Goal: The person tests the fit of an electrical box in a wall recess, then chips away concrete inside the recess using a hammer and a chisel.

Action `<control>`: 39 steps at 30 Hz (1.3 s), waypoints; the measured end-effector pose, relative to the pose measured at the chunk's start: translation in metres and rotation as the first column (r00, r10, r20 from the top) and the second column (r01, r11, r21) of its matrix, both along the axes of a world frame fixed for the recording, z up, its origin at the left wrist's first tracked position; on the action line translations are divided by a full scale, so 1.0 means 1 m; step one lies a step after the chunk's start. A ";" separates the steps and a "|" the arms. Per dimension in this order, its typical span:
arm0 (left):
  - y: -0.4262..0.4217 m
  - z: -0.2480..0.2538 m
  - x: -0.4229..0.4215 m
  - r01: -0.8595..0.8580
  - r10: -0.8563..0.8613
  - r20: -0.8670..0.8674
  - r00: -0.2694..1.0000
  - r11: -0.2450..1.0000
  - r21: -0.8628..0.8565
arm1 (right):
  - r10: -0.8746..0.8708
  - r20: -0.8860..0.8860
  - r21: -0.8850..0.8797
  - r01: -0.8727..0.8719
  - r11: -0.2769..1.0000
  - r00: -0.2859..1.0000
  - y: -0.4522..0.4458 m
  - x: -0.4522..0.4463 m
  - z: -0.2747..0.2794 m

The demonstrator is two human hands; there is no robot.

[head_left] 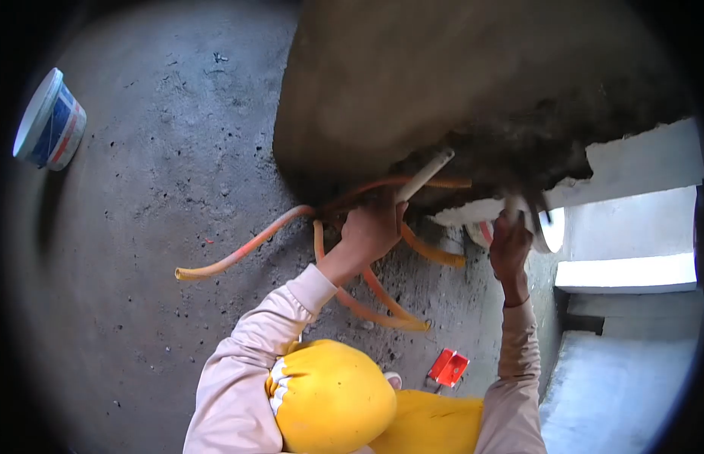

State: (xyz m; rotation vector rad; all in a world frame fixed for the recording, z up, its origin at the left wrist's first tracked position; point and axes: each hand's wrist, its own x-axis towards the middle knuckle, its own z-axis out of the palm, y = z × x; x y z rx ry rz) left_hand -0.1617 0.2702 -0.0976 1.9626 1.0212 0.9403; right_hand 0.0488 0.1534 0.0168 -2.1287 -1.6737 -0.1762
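Note:
My left hand (373,229) is closed around the lower end of a pale, rod-like piece of pipe (426,174). The pipe tilts up and right against the dark, rough wall patch. Bent orange corrugated conduits (246,246) lie around that wrist, with one passing behind the pipe. To the right, my right hand (511,246) is closed on a hand tool (535,216) with a dark, narrow part. Motion smears the tool, so its exact kind does not show.
A white and blue bucket (63,125) stands at far left. A red electrical box (448,368) lies below the conduits. Behind my right hand is a second white bucket (550,231). Small debris dots the grey floor (163,151). A pale ledge (628,272) juts at right.

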 end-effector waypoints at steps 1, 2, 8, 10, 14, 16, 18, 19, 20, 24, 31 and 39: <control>-0.001 0.000 0.000 0.067 -0.071 -0.050 0.996 0.994 -0.085 | 0.081 -0.096 0.211 -0.059 0.976 0.992 -0.009 -0.003 -0.002; 0.000 0.004 -0.001 0.076 -0.081 -0.058 0.995 0.994 -0.080 | 0.071 -0.103 0.216 -0.048 0.975 0.992 -0.011 0.003 -0.010; 0.000 -0.040 0.002 0.265 -0.288 -0.228 0.930 0.956 -0.124 | -0.032 0.180 -0.449 0.111 0.887 0.983 0.017 0.029 -0.054; -0.001 -0.048 -0.007 0.028 -0.034 -0.093 0.995 0.997 -0.066 | 0.030 0.090 -0.201 -0.012 0.979 0.995 -0.003 0.016 -0.064; -0.014 0.009 -0.043 0.153 -0.217 -0.289 0.932 0.962 -0.228 | -0.026 -0.020 0.130 0.029 0.991 0.999 -0.036 -0.006 -0.065; -0.018 0.021 -0.039 0.171 -0.217 -0.294 0.931 0.970 -0.175 | -0.131 -0.178 0.159 0.160 0.974 0.975 -0.042 -0.003 -0.060; -0.017 0.023 -0.028 0.177 -0.201 -0.283 0.938 0.978 -0.110 | -0.227 -0.328 0.014 0.245 0.969 0.917 -0.037 0.001 -0.042; -0.015 0.015 -0.020 0.161 -0.147 -0.211 0.966 0.986 0.051 | -0.228 -0.327 0.021 0.248 0.969 0.917 -0.037 0.002 -0.041; -0.013 0.008 -0.014 0.131 -0.105 -0.131 0.986 0.969 0.209 | -0.192 -0.321 0.067 0.224 0.972 0.928 -0.038 0.001 -0.041; -0.005 0.009 0.004 0.106 -0.088 -0.070 0.994 0.938 0.331 | -0.147 -0.060 0.162 0.155 0.974 0.987 -0.049 0.015 -0.051; -0.003 0.041 0.011 0.142 -0.135 -0.117 0.984 0.988 0.053 | 0.062 -0.246 0.398 0.042 0.916 0.967 -0.047 -0.007 0.008; 0.013 0.064 0.006 0.299 -0.293 -0.174 0.940 0.954 0.005 | -0.171 -0.167 -0.012 0.172 0.985 0.971 0.009 0.017 0.002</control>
